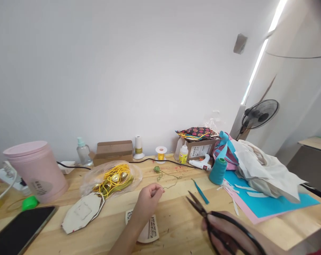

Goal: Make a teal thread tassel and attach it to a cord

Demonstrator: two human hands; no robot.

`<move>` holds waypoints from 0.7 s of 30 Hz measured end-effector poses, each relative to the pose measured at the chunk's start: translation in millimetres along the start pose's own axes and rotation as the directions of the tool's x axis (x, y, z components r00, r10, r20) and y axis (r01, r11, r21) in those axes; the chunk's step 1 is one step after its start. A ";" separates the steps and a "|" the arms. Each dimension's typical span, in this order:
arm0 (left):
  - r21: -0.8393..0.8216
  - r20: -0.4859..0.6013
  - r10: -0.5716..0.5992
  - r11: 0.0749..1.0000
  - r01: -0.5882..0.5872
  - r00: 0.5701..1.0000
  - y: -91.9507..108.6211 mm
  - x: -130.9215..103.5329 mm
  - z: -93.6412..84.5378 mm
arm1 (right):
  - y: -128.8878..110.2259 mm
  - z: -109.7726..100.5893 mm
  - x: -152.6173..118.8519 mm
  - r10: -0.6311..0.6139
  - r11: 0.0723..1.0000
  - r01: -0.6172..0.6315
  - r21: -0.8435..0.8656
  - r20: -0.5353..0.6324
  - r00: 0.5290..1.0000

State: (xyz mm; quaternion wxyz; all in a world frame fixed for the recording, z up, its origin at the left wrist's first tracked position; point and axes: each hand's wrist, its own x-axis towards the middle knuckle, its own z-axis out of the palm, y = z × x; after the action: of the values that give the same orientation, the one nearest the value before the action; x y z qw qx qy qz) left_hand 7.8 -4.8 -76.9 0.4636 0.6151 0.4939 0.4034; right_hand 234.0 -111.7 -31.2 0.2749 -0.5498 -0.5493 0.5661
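My left hand (150, 199) is closed in a pinch on the end of a thin green thread (172, 185). That thread trails back over the table to a small green ball of thread (156, 169). Under my left wrist lies a wooden lattice-edged piece (153, 228), partly covered by my arm. My right hand (224, 230) grips black-handled scissors (199, 206), their blades slightly apart and pointing up and left. Just beyond the blades rests a teal strip (200, 192).
At left stand a pink canister (36, 173), a phone (22, 230), octagonal card pieces (82, 214) and a bag of yellow cords (118, 179). Toward the right are a glue gun (201, 163), a teal thread cone (218, 171), blue sheets (277, 205) and white fabric (266, 166).
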 end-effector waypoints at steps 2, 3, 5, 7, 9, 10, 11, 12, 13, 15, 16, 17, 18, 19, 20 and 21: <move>0.009 0.002 0.005 1.000 -0.005 1.000 1.5 -0.8 -0.4 | -6.1 22.2 22.7 -0.040 0.997 0.034 0.064 0.087 0.995; 0.009 0.005 0.004 1.000 -0.004 1.000 2.0 -1.0 -0.6 | -9.1 30.8 32.2 -0.036 0.996 0.027 0.082 0.116 0.993; 0.003 0.017 0.000 1.000 0.000 1.000 2.6 -0.8 -1.0 | -15.0 42.8 47.4 -0.008 0.995 -0.006 0.095 0.154 0.988; -0.006 0.027 0.000 1.000 0.000 1.000 2.5 -0.1 -1.3 | -20.1 49.3 57.5 0.005 0.996 -0.021 0.085 0.175 0.984; -0.012 0.033 0.009 1.000 -0.008 0.999 2.2 0.5 -1.3 | -23.4 52.1 63.7 0.002 0.998 -0.012 0.065 0.151 0.989; -0.015 0.037 0.013 1.000 -0.012 0.999 2.1 0.6 -1.1 | -24.0 52.7 65.9 0.001 0.999 -0.008 0.052 0.130 0.992; -0.018 0.042 0.015 1.000 -0.015 0.999 2.0 0.5 -0.8 | -23.9 52.9 67.6 0.004 0.999 -0.009 0.040 0.112 0.994; -0.021 0.045 0.018 1.000 -0.017 0.999 2.1 0.4 -0.6 | -23.4 52.9 69.1 0.009 0.999 -0.013 0.031 0.101 0.995; -0.025 0.050 0.019 1.000 -0.018 0.999 2.2 0.1 -0.3 | -22.6 52.6 70.3 0.013 1.000 -0.015 0.023 0.097 0.995; -0.029 0.052 0.026 0.999 -0.025 0.998 2.4 -0.3 0.1 | -21.4 51.6 71.7 0.009 1.000 -0.007 -0.018 0.093 0.996; -0.028 0.050 0.031 0.999 -0.030 0.998 2.6 -0.5 0.2 | -21.4 51.0 72.0 0.000 0.999 0.005 -0.053 0.086 0.996; -0.027 0.047 0.034 0.999 -0.033 0.998 2.7 -0.5 0.2 | -21.9 50.4 71.9 -0.011 0.995 0.019 -0.098 0.078 0.997; -0.024 0.047 0.036 0.999 -0.035 0.998 2.8 -0.5 0.2 | -22.9 49.9 71.5 -0.023 0.989 0.033 -0.145 0.072 0.997; -0.020 0.047 0.037 0.999 -0.036 0.998 2.9 -0.4 0.2 | -24.2 49.6 71.0 -0.031 0.981 0.044 -0.188 0.071 0.997; -0.018 0.048 0.038 0.999 -0.037 0.998 2.9 -0.2 0.4 | -25.5 49.4 70.5 -0.033 0.976 0.048 -0.214 0.071 0.997; -0.016 0.050 0.038 0.999 -0.037 0.998 3.0 -0.1 0.6 | -26.7 49.5 70.1 -0.032 0.972 0.048 -0.232 0.073 0.997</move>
State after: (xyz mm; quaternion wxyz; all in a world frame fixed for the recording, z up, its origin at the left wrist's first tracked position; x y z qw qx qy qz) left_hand 9.0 -5.2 -74.1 0.4726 0.6309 0.4674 0.4001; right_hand 163.4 -56.9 -39.3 0.2004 -0.5474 -0.6321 0.5106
